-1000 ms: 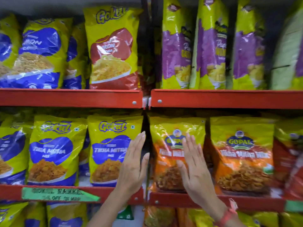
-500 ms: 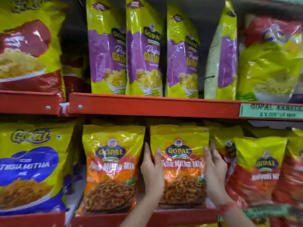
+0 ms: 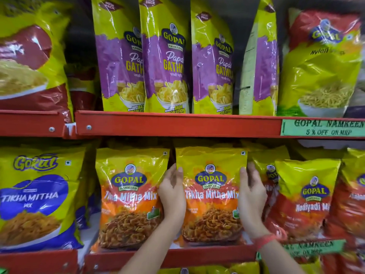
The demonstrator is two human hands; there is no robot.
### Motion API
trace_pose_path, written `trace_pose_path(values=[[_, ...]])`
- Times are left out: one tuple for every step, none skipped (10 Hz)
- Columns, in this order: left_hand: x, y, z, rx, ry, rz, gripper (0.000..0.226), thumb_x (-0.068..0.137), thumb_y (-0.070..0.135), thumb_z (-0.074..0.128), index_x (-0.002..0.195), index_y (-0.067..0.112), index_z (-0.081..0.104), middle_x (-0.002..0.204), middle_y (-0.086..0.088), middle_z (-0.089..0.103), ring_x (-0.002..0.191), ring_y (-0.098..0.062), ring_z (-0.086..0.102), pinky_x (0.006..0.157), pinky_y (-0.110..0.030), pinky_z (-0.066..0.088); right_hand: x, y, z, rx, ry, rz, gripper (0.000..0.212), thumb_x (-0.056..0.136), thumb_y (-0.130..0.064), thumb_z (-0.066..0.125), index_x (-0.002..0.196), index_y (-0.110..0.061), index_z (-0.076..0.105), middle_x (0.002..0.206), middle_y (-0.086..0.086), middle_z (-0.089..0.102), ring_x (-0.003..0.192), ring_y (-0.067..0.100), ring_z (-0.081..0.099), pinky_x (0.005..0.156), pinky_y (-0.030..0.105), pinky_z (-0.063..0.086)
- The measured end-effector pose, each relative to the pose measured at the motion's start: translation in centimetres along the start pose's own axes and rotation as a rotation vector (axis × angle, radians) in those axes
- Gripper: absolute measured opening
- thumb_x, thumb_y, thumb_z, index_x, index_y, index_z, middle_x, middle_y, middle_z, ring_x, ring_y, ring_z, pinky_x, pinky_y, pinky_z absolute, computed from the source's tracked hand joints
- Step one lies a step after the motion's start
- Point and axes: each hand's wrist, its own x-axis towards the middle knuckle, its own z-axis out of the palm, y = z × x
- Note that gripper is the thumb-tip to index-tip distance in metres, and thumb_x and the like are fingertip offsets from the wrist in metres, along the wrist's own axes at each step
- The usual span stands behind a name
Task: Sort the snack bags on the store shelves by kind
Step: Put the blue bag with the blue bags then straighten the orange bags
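Note:
An orange and yellow Gopal Tikha Mitha Mix bag stands upright on the lower red shelf. My left hand grips its left edge and my right hand grips its right edge, thumbs on the front. A second, matching Tikha Mitha Mix bag stands just left of it. To the right stand red Nadiyadi Mix bags. At the far left is a blue Gokul Tikha Mitha bag.
The upper red shelf carries purple Papdi Gathiya bags, one purple bag turned sideways, a red-topped Nylon Sev bag and a maroon Gokul bag. Green price labels sit on the shelf edges.
The view has shifted right and closer. My hands moved from the gap beside the first orange bag to the two sides of the second orange bag and closed on it.

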Motion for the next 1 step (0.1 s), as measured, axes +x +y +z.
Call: trace_pose_path(values=[[-1.83, 0.19, -2.11, 0.228, -0.124, 0.242, 0.041, 0.097, 0.036, 0.039, 0.138, 0.030, 0.039, 0.122, 0.041, 0.048, 0.109, 0.020, 0.045, 0.097, -0.011, 0.043, -3.47, -0.91, 0.48, -0.156, -0.110, -0.320, 0.060, 0.098, -0.039, 0.041, 0.152, -0.027, 0.017, 0.161, -0.015, 0.012, 0.148, 0.004, 0.012, 0.118, 0.020, 0.023]])
